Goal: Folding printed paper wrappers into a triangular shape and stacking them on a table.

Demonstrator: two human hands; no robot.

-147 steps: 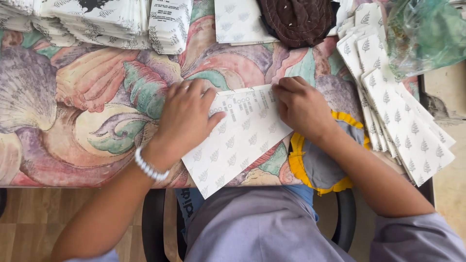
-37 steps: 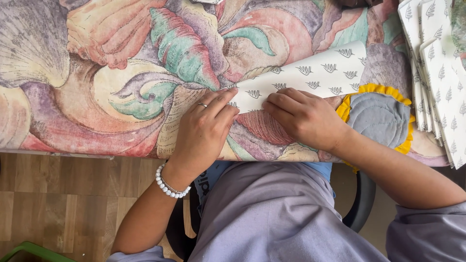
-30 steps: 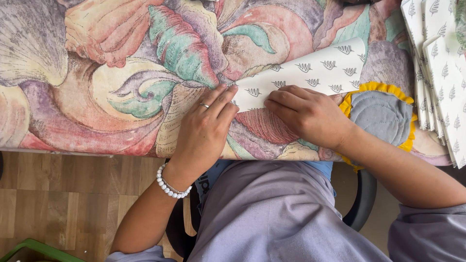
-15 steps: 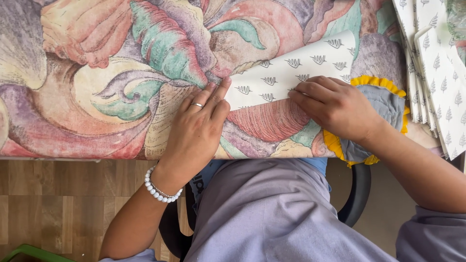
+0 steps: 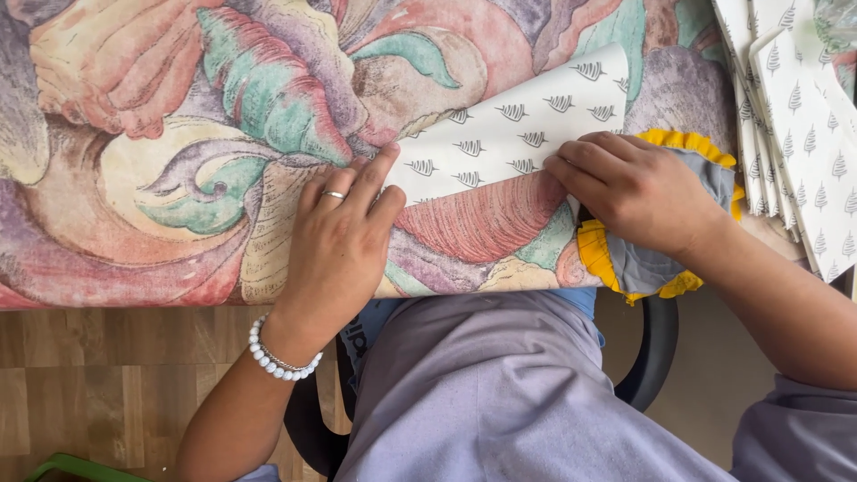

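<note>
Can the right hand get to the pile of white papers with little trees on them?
Probably yes. The right hand rests on the folded paper and the grey pad with a yellow frill. The pile of tree-print papers lies just to its right on the patterned cloth, with nothing between them.

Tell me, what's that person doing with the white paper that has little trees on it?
A seated person presses a folded white sheet with small tree prints flat on a table covered by a colourful shell-pattern cloth. The left hand holds down one end, the right hand the other. A grey pad with a yellow frill lies under the right hand. More printed sheets are stacked alongside.
</note>
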